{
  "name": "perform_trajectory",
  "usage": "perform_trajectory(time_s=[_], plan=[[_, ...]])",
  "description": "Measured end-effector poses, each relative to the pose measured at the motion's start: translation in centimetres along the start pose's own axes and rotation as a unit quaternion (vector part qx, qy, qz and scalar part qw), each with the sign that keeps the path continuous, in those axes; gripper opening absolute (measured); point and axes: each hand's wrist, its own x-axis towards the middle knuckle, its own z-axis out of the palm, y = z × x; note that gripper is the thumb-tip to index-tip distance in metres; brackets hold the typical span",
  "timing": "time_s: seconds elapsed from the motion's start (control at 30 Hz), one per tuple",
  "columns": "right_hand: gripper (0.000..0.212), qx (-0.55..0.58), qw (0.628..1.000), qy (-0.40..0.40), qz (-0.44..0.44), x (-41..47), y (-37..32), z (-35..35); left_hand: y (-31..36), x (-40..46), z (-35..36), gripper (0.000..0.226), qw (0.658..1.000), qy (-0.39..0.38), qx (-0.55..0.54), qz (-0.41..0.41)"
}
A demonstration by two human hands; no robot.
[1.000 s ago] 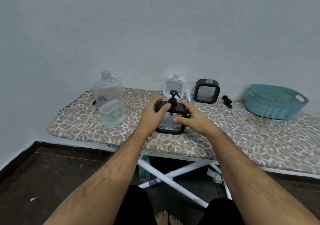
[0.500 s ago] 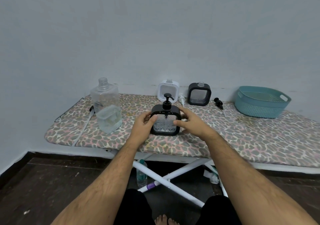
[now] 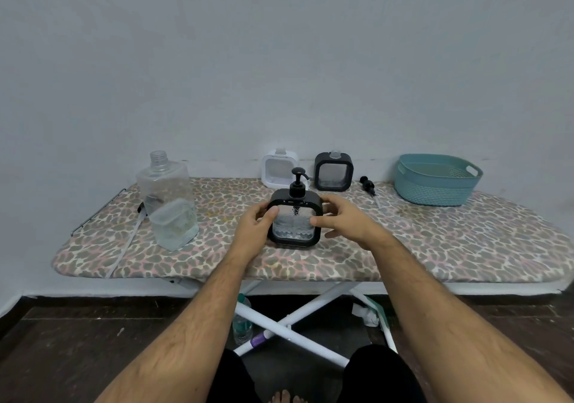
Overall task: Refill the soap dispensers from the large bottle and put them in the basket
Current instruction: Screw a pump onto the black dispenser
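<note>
A black square soap dispenser (image 3: pixel 294 221) with its pump fitted stands upright on the ironing board (image 3: pixel 435 247), part full of clear liquid. My left hand (image 3: pixel 254 222) grips its left side with the thumb on the front. My right hand (image 3: pixel 344 219) holds its right side, thumb on the front face. The large clear bottle (image 3: pixel 167 197), uncapped and part full, stands to the left. A white dispenser (image 3: pixel 278 168) and a second black dispenser (image 3: pixel 334 171), both without pumps, stand at the back by the wall. The teal basket (image 3: pixel 435 182) sits at the right, with nothing visible inside.
A loose black pump (image 3: pixel 368 185) lies between the back dispensers and the basket. Under the board are white crossed legs (image 3: pixel 295 325), a small bottle (image 3: pixel 242 319) on the floor and my feet. The wall runs right behind the board.
My left hand left the pump top and dropped to the dispenser's left side. Both hands now hold the body. The view pulled back, and the dispenser stays in place.
</note>
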Motion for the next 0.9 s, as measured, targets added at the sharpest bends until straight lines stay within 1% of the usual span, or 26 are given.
perform_trajectory(time_s=[0.17, 0.27, 0.33, 0.4, 0.57, 0.67, 0.8, 0.9], plan=[[0.050, 0.006, 1.000, 0.009, -0.005, -1.8, -0.2, -4.9, 1.9, 0.7, 4.0, 0.029, 0.999, -0.037, -0.023, 0.012], [0.047, 0.019, 0.999, 0.039, -0.013, -3.0, 0.0, -7.6, 2.9, 1.6, 6.8, 0.027, 0.997, -0.059, -0.039, 0.013], [0.045, 0.029, 0.997, 0.075, -0.020, -3.6, 0.4, -9.3, 3.8, 2.4, 9.0, 0.028, 0.997, -0.069, -0.045, 0.012], [0.048, 0.042, 0.992, 0.113, -0.033, -4.1, 0.7, -11.1, 4.7, 3.2, 11.5, 0.029, 0.996, -0.079, -0.045, 0.016], [0.038, 0.072, 0.976, 0.197, -0.058, -4.8, 1.8, -15.6, 6.2, 6.0, 17.7, 0.030, 0.993, -0.104, -0.052, 0.025], [0.040, 0.070, 0.965, 0.244, -0.065, -5.0, 2.5, -18.3, 7.4, 7.8, 21.4, 0.026, 0.991, -0.111, -0.060, 0.038], [0.039, 0.052, 0.949, 0.303, -0.070, -4.7, 3.1, -21.9, 8.6, 10.8, 26.1, 0.032, 0.988, -0.133, -0.050, 0.054], [0.039, 0.026, 0.932, 0.352, -0.081, -3.9, 3.6, -24.8, 9.2, 13.3, 29.6, 0.028, 0.985, -0.149, -0.069, 0.056]])
